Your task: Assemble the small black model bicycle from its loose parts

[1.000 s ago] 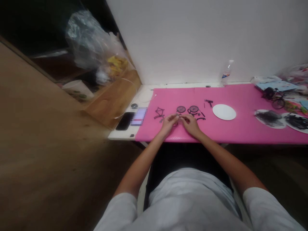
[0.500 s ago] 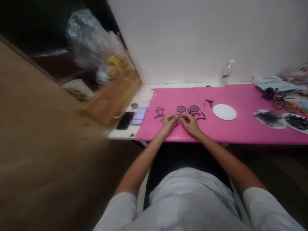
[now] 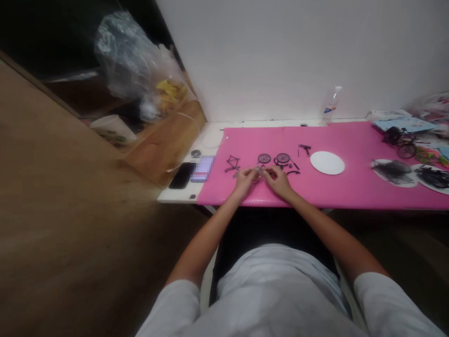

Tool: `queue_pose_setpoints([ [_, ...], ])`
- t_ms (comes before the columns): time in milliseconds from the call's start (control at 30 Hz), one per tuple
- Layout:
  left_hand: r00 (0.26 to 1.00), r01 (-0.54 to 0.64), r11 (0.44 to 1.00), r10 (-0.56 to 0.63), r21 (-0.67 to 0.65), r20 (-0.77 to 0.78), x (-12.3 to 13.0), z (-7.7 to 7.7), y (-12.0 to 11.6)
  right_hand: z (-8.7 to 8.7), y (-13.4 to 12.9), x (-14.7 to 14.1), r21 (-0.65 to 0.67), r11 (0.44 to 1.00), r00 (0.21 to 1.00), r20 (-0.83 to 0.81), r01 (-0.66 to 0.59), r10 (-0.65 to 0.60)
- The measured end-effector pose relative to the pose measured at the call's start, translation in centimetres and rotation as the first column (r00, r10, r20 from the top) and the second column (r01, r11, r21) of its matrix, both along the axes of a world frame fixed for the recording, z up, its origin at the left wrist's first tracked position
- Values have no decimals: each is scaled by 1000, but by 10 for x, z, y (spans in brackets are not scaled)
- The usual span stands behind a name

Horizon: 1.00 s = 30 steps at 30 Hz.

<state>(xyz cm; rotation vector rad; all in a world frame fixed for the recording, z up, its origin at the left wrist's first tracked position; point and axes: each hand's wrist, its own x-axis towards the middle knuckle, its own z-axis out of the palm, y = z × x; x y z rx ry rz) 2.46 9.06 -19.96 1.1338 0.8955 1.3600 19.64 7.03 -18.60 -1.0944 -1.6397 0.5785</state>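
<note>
My left hand and my right hand meet fingertip to fingertip above the pink mat. Both are closed in a pinch around something small between them, too little and blurred to name. Just beyond the fingers lie two small black toy bicycle wheels, a left wheel and a right wheel. A dark miniature bicycle frame rests left of my left hand. Several small black parts, one a curved piece, are scattered by my right hand.
A white plate and a black pistol-shaped piece lie to the right. Farther right are plates of black parts and an assembled toy bicycle. A clear bottle stands by the wall. A black phone lies left.
My fingertips have shifted very slightly against each other at the small thing. The parts on the mat lie as before.
</note>
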Motion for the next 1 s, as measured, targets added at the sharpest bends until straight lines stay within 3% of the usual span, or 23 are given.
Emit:
queue_pose_setpoints([
  [367,998,-37,999,37,2,-52,0,0,-3,6,-4,-2,23,999,1000,-3,-26,26],
  [700,995,-14,999,19,46,-97,3,7,-9,6,-3,1,8,998,997,39,65,-66],
  [1000,995,9,999,-4,50,-98,4,5,-7,5,-4,0,32,997,995,67,67,-69],
])
